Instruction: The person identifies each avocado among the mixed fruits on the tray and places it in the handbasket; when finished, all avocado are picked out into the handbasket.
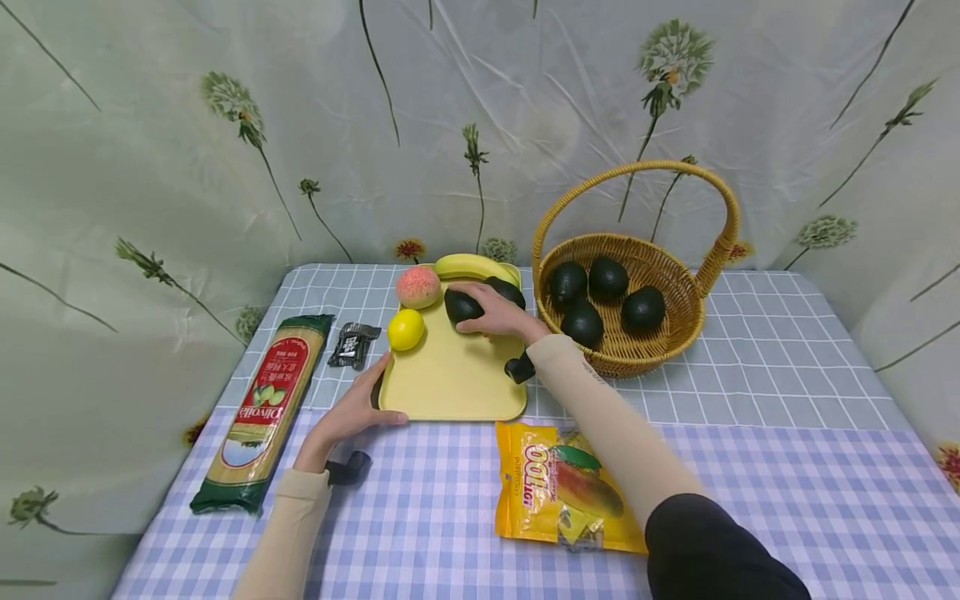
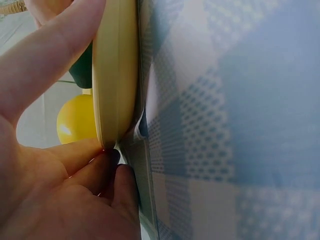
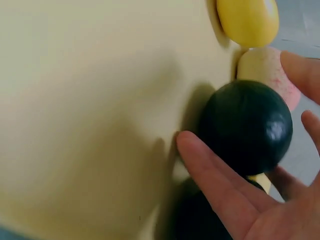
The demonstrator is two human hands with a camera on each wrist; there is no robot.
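Observation:
On the yellow tray lie a lemon, a peach, a banana and two dark avocados. My right hand surrounds the nearer avocado with spread fingers. In the right wrist view the thumb lies beside this avocado, and gaps show between it and some fingers. The other avocado is partly hidden behind that hand. At the tray's front left corner, my left hand touches the rim, thumb along the front and fingers along the left side.
A wicker basket with a tall handle holds several avocados, right of the tray. A spaghetti pack and a small black packet lie to the left. Beneath the right forearm is a yellow mango candy bag.

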